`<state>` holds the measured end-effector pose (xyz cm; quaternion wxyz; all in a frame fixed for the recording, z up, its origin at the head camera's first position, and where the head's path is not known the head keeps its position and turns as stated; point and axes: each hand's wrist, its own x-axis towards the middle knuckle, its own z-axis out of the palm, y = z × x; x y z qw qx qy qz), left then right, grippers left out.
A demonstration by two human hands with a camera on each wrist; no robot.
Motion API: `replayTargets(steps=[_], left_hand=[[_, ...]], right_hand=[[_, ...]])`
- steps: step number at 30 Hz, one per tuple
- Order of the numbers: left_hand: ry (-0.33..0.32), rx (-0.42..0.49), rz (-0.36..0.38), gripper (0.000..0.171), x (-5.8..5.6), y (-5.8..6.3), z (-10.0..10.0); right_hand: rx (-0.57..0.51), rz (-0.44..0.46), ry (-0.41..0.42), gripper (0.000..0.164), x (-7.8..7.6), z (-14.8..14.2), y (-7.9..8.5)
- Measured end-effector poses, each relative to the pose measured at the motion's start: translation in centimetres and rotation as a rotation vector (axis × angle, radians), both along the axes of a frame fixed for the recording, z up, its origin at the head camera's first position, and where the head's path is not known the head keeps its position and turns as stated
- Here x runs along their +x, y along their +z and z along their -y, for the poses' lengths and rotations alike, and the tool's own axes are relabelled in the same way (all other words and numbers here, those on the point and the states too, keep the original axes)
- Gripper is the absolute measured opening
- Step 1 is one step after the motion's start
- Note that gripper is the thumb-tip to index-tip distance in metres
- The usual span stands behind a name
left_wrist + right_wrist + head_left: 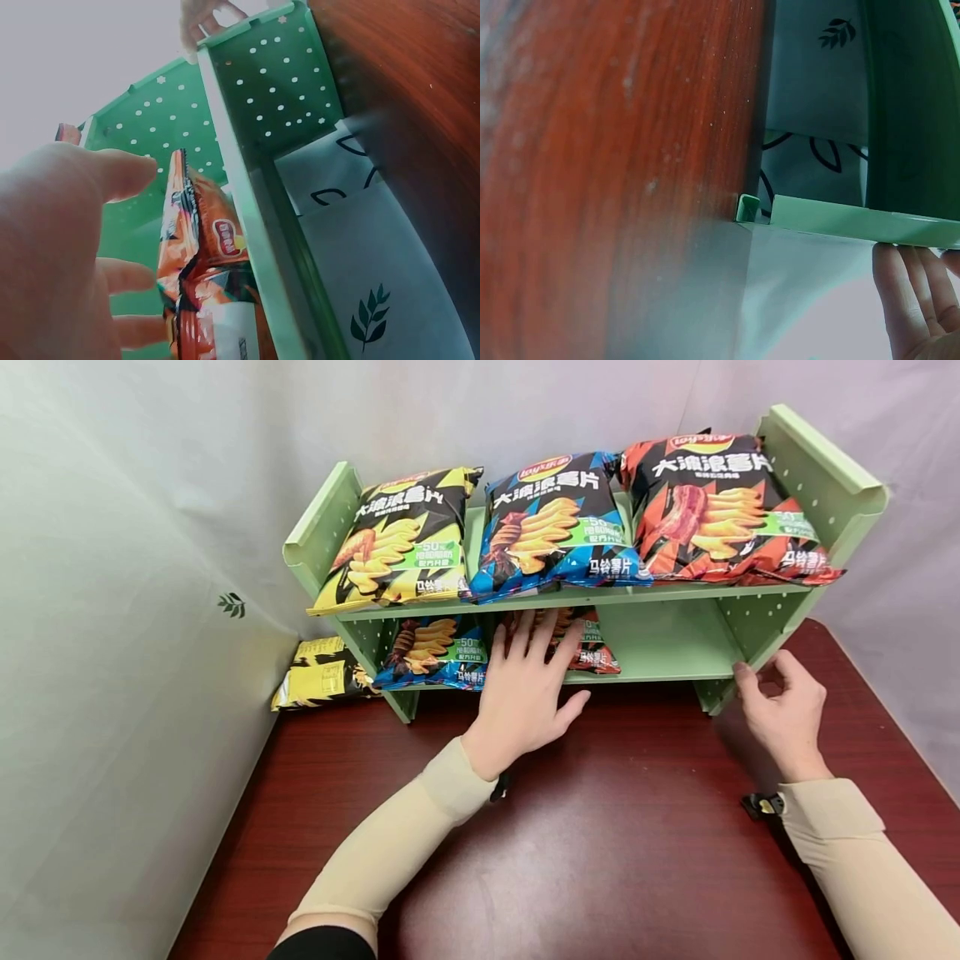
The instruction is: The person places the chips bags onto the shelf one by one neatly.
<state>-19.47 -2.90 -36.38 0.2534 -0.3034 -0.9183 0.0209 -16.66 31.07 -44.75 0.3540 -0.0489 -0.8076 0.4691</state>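
A green two-tier shelf rack (667, 639) stands on the table. My left hand (521, 697), fingers straight and spread, reaches to the lower tier, its fingertips over the front of a red and black chip bag (602, 653). In the left wrist view those fingers lie alongside the red bag (217, 277). Left of it on this tier sits a blue chip bag (435, 652), partly covered by the hand. My right hand (787, 718) holds the rack's right side panel, thumb at the front edge; in the right wrist view its fingers (911, 289) lie along the outer face.
The upper tier bears a yellow (401, 543), a blue (555, 527) and a red chip bag (720, 510) side by side. Another yellow bag (318, 681) lies on the dark red table (600, 843) beside the rack's left end. Pale cloth (172, 710) hangs behind and at the left.
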Motion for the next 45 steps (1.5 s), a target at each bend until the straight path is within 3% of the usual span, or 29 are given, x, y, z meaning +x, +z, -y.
replayTargets(steps=[11, 18, 34, 45], left_hand=[[-0.142, 0.134, -0.126, 0.065, 1.2, 0.0, 1.7], [-0.197, 0.218, -0.164, 0.058, 2.1, 0.0, 3.5], [-0.249, 0.332, -0.170, 0.045, 3.3, -1.3, 8.7], [-0.198, 0.307, -0.154, 0.043, 3.6, -3.3, 12.9]], right_hand=[[0.012, -0.009, -0.008, 0.011, -0.2, -0.4, -0.5], [0.019, -0.013, -0.005, 0.011, -0.1, -0.1, -0.1], [0.003, -0.008, 0.008, 0.008, 0.0, -0.1, -0.2], [-0.001, 0.001, 0.001, 0.007, -0.1, -0.1, -0.3]])
